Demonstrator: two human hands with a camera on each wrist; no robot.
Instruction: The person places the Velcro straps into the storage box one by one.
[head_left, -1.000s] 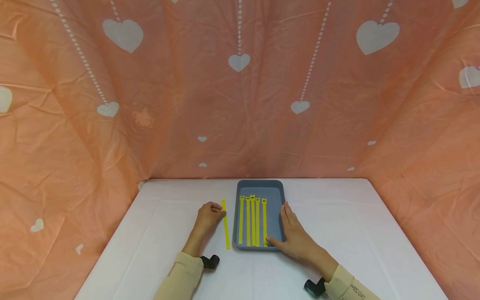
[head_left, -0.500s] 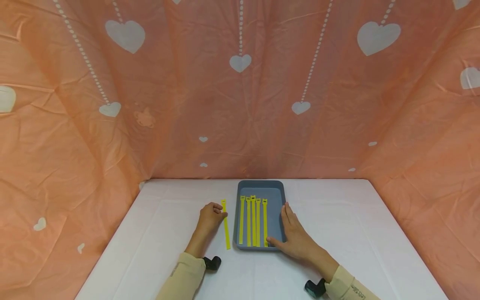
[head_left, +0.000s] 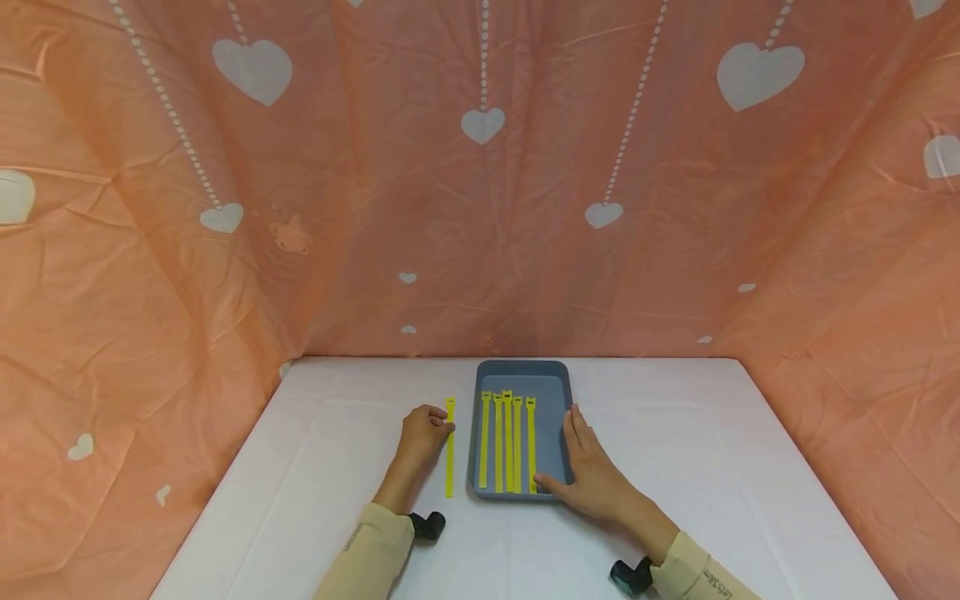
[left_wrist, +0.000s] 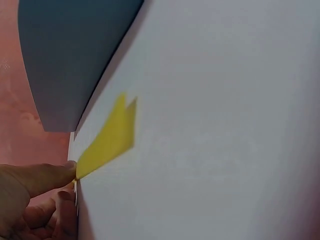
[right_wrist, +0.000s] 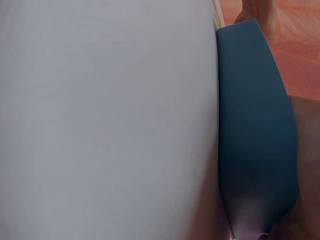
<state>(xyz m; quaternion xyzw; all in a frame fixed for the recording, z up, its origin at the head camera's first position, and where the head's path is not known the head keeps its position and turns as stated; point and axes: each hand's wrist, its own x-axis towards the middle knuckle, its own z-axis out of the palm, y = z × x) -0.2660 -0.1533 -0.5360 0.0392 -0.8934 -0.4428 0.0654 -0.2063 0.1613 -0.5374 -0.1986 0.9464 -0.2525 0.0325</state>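
A yellow cable tie strap point(head_left: 450, 467) with a slotted head lies on the white table, left of the grey-blue tray point(head_left: 522, 367). My left hand point(head_left: 422, 435) pinches it below the head, between thumb and fingers. In the left wrist view the strap point(left_wrist: 110, 145) extends from under the thumb point(left_wrist: 52, 175), its far end notched. My right hand point(head_left: 600, 482) rests on the tray's near right corner, fingers straight along the right rim and thumb over the near edge. Several more straps point(head_left: 508, 442) lie side by side in the tray, heads away from me.
The tray's outer wall point(right_wrist: 257, 115) fills much of the right wrist view. A white cloth point(head_left: 675, 433) covers the table, and an orange curtain with hearts point(head_left: 525, 267) closes off its back and sides. A black wrist camera point(head_left: 427, 526) sits at the left cuff.
The strap by my left hand has turned, its near end swinging left, so it now lies almost parallel to those in the tray. My right hand and the tray have stayed in place.
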